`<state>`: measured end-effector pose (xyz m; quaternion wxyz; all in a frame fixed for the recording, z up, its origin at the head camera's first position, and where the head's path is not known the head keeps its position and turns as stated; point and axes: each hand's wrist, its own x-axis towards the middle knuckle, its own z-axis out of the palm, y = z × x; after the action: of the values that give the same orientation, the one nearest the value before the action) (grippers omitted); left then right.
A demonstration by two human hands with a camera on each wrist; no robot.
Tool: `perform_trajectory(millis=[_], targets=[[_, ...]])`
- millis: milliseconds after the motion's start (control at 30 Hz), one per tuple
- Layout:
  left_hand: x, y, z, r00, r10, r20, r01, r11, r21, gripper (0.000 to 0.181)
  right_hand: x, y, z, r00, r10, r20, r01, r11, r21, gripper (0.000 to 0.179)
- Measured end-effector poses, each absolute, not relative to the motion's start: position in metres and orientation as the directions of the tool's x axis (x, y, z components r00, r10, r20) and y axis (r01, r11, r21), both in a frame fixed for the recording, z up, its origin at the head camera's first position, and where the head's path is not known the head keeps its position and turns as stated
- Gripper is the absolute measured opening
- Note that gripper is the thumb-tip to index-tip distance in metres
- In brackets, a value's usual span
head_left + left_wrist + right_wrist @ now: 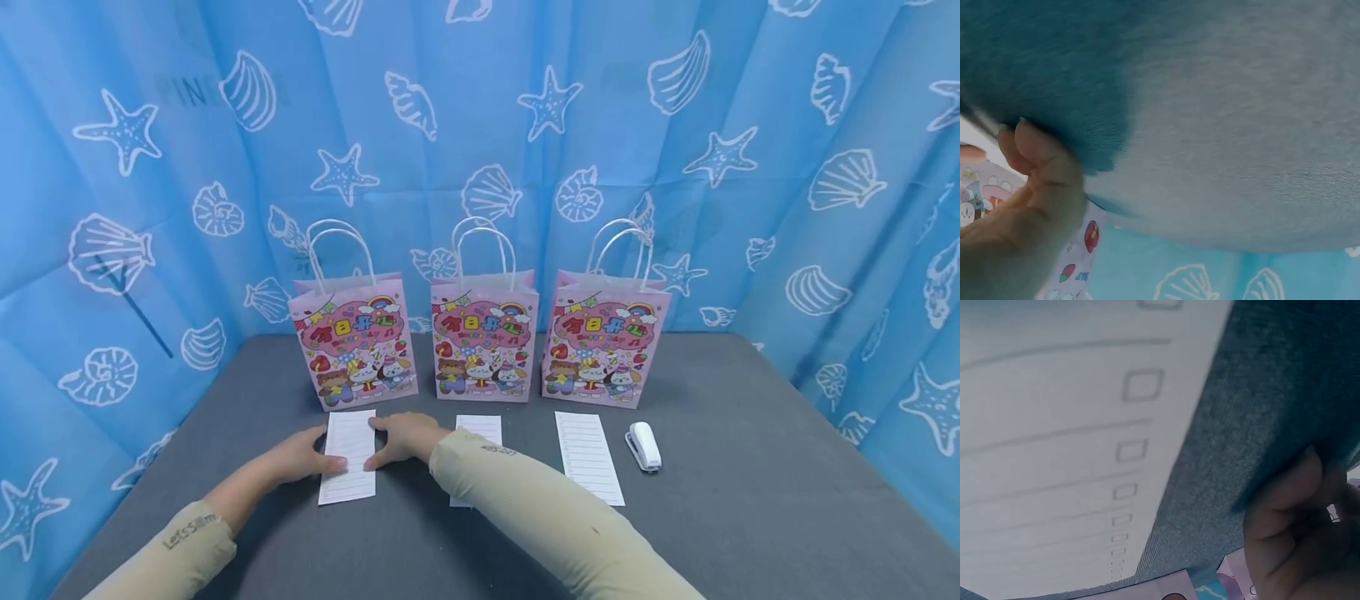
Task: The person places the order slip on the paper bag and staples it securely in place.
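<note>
1. The left hand (300, 457) reaches in from the lower left, its thumb over the left edge of the left sheet (352, 442) and its fingers by that same edge.
2. The right hand (405, 437) comes across from the right, thumb and forefinger against the sheet's right edge.
3. On each hand, thumb and forefinger are parted; they touch the sheet without curling round it.
4. The left sheet lies on the table (750, 492), in front of the left bag (354, 342).
5. The right wrist view shows ruled lines and a column of square boxes (1142, 385) on a sheet close up; from the head, the right sleeve (555, 517) covers much of the middle sheet (478, 427).
6. The left wrist view is mostly grey cloth and shadow, with the left thumb and a fingertip close together.
7. Only the head view shows the white stapler (643, 447), just beside the right sheet (589, 458).
8. The middle bag (485, 350) and right bag (606, 350) also stand upright at the back of the dark grey table.
9. Behind hangs a blue curtain (450, 50) with white shells and starfish.
</note>
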<state>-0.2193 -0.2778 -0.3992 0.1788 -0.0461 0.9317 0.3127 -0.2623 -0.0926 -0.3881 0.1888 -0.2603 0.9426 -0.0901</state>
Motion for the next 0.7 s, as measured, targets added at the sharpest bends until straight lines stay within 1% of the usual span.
perform_trajectory(millis=[33,67,133,200,267,300,400,500,567,633,700], targets=[[-0.222,-0.277,-0.400,-0.930,0.002,-0.368,-0.228,0.782,0.580,0.079,-0.262,-0.092,-0.388,-0.793,-0.525,-0.309,-0.458,0.848,-0.266,0.074],[-0.230,-0.283,-0.411,-0.930,-0.023,-0.367,-0.253,0.764,0.593,0.075,-0.262,-0.092,-0.387,-0.794,-0.525,-0.307,-0.458,0.848,-0.266,0.074],[-0.231,-0.279,-0.409,-0.928,-0.073,-0.366,-0.297,0.737,0.607,0.052,-0.261,-0.092,-0.387,-0.796,-0.522,-0.305,-0.454,0.849,-0.269,0.073],[-0.232,-0.276,-0.408,-0.924,-0.121,-0.363,-0.333,0.720,0.608,0.035,-0.261,-0.091,-0.388,-0.796,-0.520,-0.311,-0.448,0.850,-0.275,0.073],[-0.231,-0.275,-0.407,-0.925,-0.153,-0.348,-0.347,0.714,0.608,0.026,-0.262,-0.091,-0.389,-0.791,-0.519,-0.322,-0.436,0.849,-0.298,0.075],[-0.225,-0.267,-0.395,-0.923,-0.166,-0.346,-0.356,0.710,0.608,0.019,-0.262,-0.091,-0.390,-0.789,-0.520,-0.327,-0.427,0.847,-0.317,0.075],[-0.227,-0.267,-0.397,-0.925,-0.186,-0.331,-0.365,0.676,0.640,0.017,-0.264,-0.089,-0.391,-0.786,-0.519,-0.337,-0.348,0.821,-0.452,0.075],[-0.227,-0.267,-0.395,-0.929,-0.184,-0.321,-0.361,0.643,0.676,0.018,-0.267,-0.084,-0.391,-0.807,-0.499,-0.316,-0.241,0.767,-0.594,0.074],[-0.225,-0.267,-0.395,-0.935,-0.170,-0.311,-0.346,0.626,0.698,0.020,-0.269,-0.082,-0.391,-0.827,-0.487,-0.282,-0.188,0.711,-0.678,0.070],[-0.223,-0.267,-0.393,-0.941,-0.158,-0.300,-0.332,0.612,0.718,0.021,-0.269,-0.081,-0.390,-0.847,-0.478,-0.230,-0.155,0.638,-0.755,0.060],[-0.222,-0.267,-0.390,-0.948,-0.146,-0.282,-0.311,0.600,0.737,0.023,-0.270,-0.083,-0.389,-0.870,-0.463,-0.170,-0.117,0.528,-0.841,0.045]])
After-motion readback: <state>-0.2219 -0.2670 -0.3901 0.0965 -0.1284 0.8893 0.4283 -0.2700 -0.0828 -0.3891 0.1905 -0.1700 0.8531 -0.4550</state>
